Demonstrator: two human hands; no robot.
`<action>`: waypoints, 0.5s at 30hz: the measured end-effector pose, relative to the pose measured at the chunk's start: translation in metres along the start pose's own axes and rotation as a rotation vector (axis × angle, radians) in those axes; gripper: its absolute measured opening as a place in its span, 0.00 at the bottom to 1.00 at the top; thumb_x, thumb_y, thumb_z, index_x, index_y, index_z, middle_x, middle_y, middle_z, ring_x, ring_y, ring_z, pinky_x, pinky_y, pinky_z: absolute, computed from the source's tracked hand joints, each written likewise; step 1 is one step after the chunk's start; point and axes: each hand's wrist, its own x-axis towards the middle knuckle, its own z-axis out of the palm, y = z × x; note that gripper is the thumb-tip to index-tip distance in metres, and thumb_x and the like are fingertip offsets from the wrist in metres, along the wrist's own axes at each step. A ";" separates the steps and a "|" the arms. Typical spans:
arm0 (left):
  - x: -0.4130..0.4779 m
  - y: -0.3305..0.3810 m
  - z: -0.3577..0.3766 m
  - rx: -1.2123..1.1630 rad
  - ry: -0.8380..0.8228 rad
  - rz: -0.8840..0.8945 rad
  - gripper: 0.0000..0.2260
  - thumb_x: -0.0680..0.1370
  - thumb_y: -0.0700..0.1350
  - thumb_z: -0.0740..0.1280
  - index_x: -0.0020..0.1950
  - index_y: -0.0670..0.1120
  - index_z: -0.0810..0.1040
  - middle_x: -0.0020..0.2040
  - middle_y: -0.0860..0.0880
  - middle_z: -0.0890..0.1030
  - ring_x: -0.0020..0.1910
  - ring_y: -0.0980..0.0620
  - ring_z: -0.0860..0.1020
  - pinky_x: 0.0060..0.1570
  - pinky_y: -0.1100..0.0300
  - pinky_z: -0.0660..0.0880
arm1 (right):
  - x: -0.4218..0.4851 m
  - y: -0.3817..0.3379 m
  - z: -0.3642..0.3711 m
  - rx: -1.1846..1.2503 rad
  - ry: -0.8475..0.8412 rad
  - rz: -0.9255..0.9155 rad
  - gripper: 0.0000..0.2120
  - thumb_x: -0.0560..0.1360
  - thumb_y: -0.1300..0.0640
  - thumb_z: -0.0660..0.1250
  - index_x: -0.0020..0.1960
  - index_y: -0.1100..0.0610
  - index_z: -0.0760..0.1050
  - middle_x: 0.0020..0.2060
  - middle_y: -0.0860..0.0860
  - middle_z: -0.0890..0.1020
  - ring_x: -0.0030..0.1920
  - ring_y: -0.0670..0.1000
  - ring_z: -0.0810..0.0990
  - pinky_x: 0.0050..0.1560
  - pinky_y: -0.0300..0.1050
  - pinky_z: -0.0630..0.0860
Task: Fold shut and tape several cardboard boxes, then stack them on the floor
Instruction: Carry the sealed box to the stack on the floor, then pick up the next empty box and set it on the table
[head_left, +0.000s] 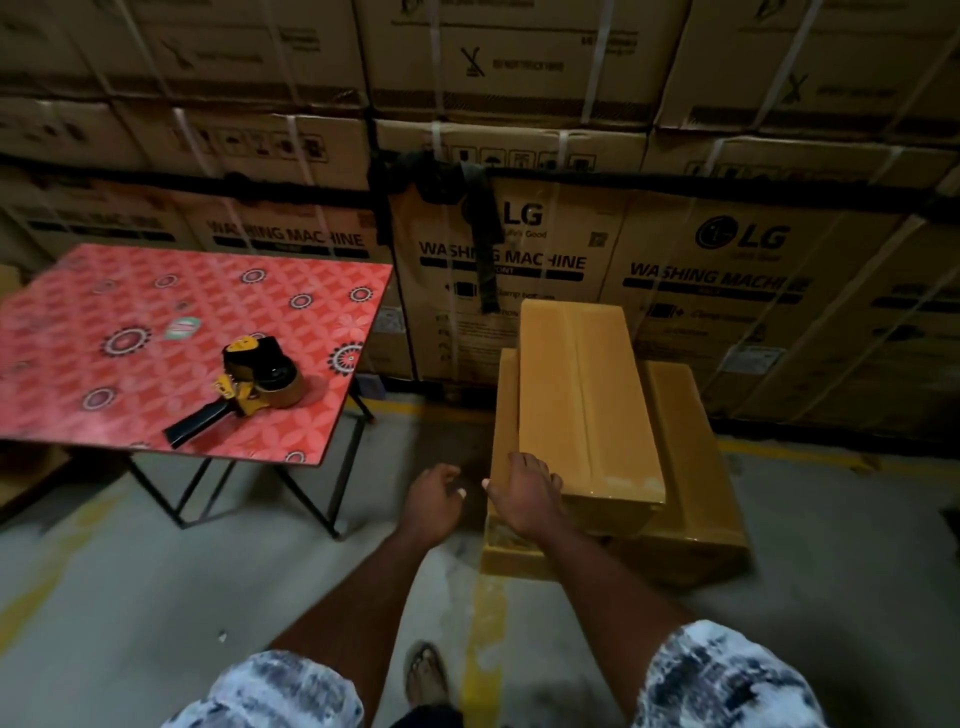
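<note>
A taped yellow-brown cardboard box (587, 395) lies on top of a wider stack of closed boxes (691, 483) on the floor at the right. My right hand (522, 493) rests on the near left corner of the top box, fingers spread over its edge. Just left of the stack, my left hand (431, 501) hovers with loosely curled fingers and holds nothing. A yellow and black tape dispenser (249, 387) lies on the red patterned table (130, 312) at the left.
A wall of large strapped washing-machine cartons (519, 156) fills the background right behind the stack and table. The table stands on thin black folding legs (332, 493). The grey concrete floor (156, 597) has yellow painted lines. My foot (426, 675) is below.
</note>
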 end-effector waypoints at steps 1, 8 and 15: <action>-0.006 -0.005 -0.006 -0.004 0.014 -0.004 0.18 0.79 0.41 0.69 0.69 0.42 0.76 0.66 0.42 0.79 0.64 0.45 0.78 0.63 0.56 0.73 | -0.003 -0.006 0.003 -0.005 -0.003 -0.007 0.30 0.81 0.39 0.60 0.76 0.56 0.63 0.74 0.56 0.68 0.73 0.58 0.66 0.72 0.60 0.63; -0.029 -0.057 -0.068 -0.052 0.122 -0.021 0.18 0.79 0.40 0.69 0.69 0.41 0.76 0.65 0.42 0.79 0.65 0.44 0.77 0.67 0.52 0.72 | -0.004 -0.080 0.030 -0.015 -0.015 -0.100 0.30 0.81 0.38 0.60 0.76 0.55 0.64 0.74 0.55 0.69 0.74 0.58 0.66 0.73 0.59 0.63; -0.030 -0.153 -0.161 -0.085 0.235 -0.081 0.16 0.77 0.41 0.70 0.65 0.41 0.79 0.61 0.42 0.81 0.61 0.42 0.79 0.62 0.51 0.75 | 0.012 -0.206 0.086 -0.096 -0.074 -0.205 0.29 0.81 0.39 0.58 0.74 0.57 0.65 0.73 0.57 0.69 0.74 0.59 0.65 0.73 0.59 0.61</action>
